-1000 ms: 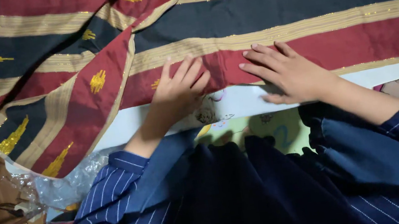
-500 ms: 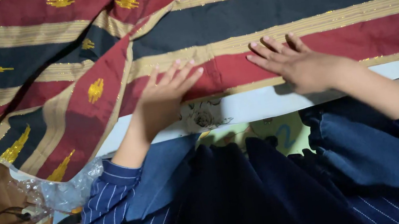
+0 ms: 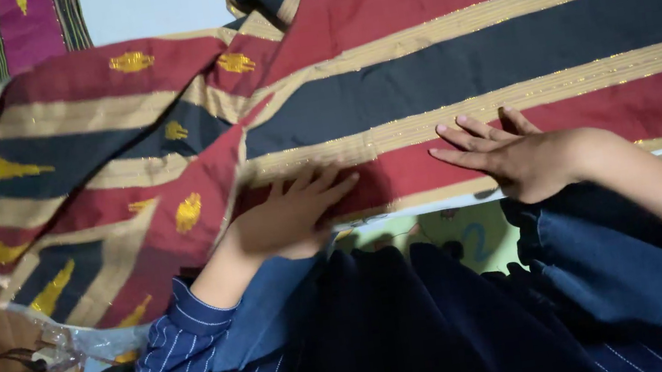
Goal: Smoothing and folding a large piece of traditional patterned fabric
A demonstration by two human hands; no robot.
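Both hands slid lower; left hand (image 3: pixel 288 216), right hand (image 3: pixel 517 158) fingers released, flat atop striped cloth (image 3: pixel 501 41).

The striped cloth (image 3: pixel 451 57) runs off the top and right edges, so its full spread cannot be told. The left hand (image 3: pixel 288 218) is blurred, its fingers (image 3: pixel 331 184) smeared. The right forearm leaves the frame at right. The table (image 3: pixel 150 4) shows only a pale patch, perhaps bare; the cloth hides the remainder.
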